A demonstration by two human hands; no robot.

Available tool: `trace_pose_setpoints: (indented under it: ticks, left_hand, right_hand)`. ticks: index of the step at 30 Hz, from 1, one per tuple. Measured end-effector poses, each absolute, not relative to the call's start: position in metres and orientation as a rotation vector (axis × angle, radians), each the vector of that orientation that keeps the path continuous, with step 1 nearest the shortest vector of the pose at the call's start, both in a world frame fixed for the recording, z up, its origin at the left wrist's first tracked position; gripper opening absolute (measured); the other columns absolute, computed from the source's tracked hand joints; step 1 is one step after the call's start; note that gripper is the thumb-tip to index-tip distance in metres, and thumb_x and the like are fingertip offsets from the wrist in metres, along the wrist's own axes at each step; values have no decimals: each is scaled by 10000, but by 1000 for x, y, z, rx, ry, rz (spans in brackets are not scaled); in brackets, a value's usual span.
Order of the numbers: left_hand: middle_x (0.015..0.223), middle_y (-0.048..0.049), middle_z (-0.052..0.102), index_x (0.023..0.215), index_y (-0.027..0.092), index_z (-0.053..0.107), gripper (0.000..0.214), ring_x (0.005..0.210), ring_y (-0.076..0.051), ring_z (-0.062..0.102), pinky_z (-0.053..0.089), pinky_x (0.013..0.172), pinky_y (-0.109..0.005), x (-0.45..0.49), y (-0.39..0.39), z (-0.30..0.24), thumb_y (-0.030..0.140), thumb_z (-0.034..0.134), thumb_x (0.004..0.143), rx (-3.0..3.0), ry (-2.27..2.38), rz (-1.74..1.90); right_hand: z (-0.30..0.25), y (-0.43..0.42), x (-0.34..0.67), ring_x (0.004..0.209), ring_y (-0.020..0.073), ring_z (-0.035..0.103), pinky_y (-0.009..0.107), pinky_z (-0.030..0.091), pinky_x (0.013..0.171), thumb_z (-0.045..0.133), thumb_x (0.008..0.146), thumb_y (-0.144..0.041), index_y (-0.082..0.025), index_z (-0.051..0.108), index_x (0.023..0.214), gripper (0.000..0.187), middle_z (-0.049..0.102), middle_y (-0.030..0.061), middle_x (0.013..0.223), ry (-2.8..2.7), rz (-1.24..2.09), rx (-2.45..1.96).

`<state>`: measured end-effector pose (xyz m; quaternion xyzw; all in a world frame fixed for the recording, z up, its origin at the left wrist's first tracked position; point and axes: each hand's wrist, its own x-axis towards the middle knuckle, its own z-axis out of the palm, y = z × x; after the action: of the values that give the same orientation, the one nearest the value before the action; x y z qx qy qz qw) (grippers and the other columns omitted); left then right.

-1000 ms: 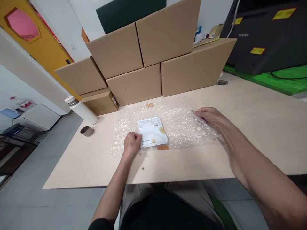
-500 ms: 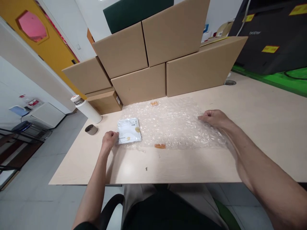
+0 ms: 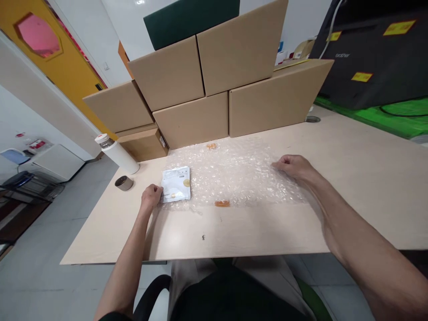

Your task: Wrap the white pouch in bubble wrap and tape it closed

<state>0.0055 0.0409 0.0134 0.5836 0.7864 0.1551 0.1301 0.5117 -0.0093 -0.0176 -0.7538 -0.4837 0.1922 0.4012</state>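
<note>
A sheet of clear bubble wrap (image 3: pixel 240 171) lies flat on the pale wooden table (image 3: pixel 351 178). A flat white pouch (image 3: pixel 176 183) with printed text and yellow dots rests on the wrap's left end. My left hand (image 3: pixel 151 196) is closed on the pouch's left edge. My right hand (image 3: pixel 292 166) is curled, knuckles up, pressing on the wrap's right part. Two small orange pieces lie by the wrap: one orange piece (image 3: pixel 222 203) at its near edge, the other orange piece (image 3: pixel 210 146) at its far edge.
Stacked cardboard boxes (image 3: pixel 214 84) wall off the table's back. A white bottle (image 3: pixel 117 154) and a small round cap (image 3: pixel 123 183) stand at the left. A black printer (image 3: pixel 374 49) on a green mat sits at the back right. A tiny dark speck (image 3: pixel 203 237) lies near the front edge.
My left hand dragged the white pouch from the middle of the bubble wrap to its left end, uncovering the orange piece at the near edge. My right hand stayed on the wrap.
</note>
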Motion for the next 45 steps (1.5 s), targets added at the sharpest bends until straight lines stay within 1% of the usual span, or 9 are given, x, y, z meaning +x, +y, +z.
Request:
trace_pose_setpoints:
  ticks: [4,8,12,19,24,30,36,41,45]
  left_hand:
    - [774,-31,658,807,211,591,165,775,-219,612,403,667,-294,7,34,13,372,558,794,1679,2276,544]
    - [778,-8,649,1102,211,522,372,759,-217,628,415,656,-295,9,28,20,352,596,765,1676,2269,663]
    - [748,22,622,1194,227,465,479,707,-204,618,418,641,-293,15,20,39,313,604,743,1737,2218,746]
    - [693,46,560,1263,211,411,546,652,-174,588,447,640,-289,71,0,79,520,559,838,1867,1624,1135]
    - [895,-62,669,1107,187,541,518,861,-217,638,482,783,-359,140,-14,72,626,329,932,1995,1329,938]
    - [937,-91,665,893,195,676,627,982,-255,586,429,900,-409,163,-18,40,590,196,972,2353,1229,537]
    - [951,-92,659,873,203,691,527,985,-259,579,432,933,-429,156,-16,27,507,272,974,2421,1205,491]
    - [1214,-158,587,1209,148,612,471,1162,-296,544,407,1009,-454,119,-9,12,434,554,840,1894,1656,974]
    - [986,-102,654,1279,111,526,660,797,-187,629,490,753,-331,99,-11,14,434,691,728,1190,1473,999]
  right_hand:
    - [12,-13,464,873,218,565,349,420,808,577,765,-157,-180,612,711,69,638,90,871,-1407,91,-1752]
    - [33,-14,354,932,202,596,353,454,871,503,912,-314,-186,643,910,191,660,83,991,-1815,555,-1215]
    - [27,-2,251,1143,270,541,422,401,989,488,943,-480,-172,620,1082,363,635,129,1175,-2052,830,-1014]
    - [13,-11,234,1057,234,593,391,448,929,391,937,-652,-252,618,1104,489,660,68,1109,-1484,1388,-852]
    - [10,-30,273,792,188,618,309,519,685,423,955,-570,-197,619,961,421,670,74,885,-772,1707,-860]
    - [5,-53,326,754,203,620,356,529,738,580,872,-303,-148,618,830,165,623,72,768,-1029,1543,-1169]
    - [12,-37,324,1169,227,519,379,377,1034,444,924,-162,-131,627,1108,262,611,139,1191,-1802,502,-1339]
    - [10,-12,307,943,187,584,319,402,895,356,1013,-222,-146,633,939,297,659,78,925,-1945,610,-1482]
    - [10,-10,310,899,184,585,300,402,845,376,1023,-356,-170,631,870,351,647,57,881,-1799,787,-1450]
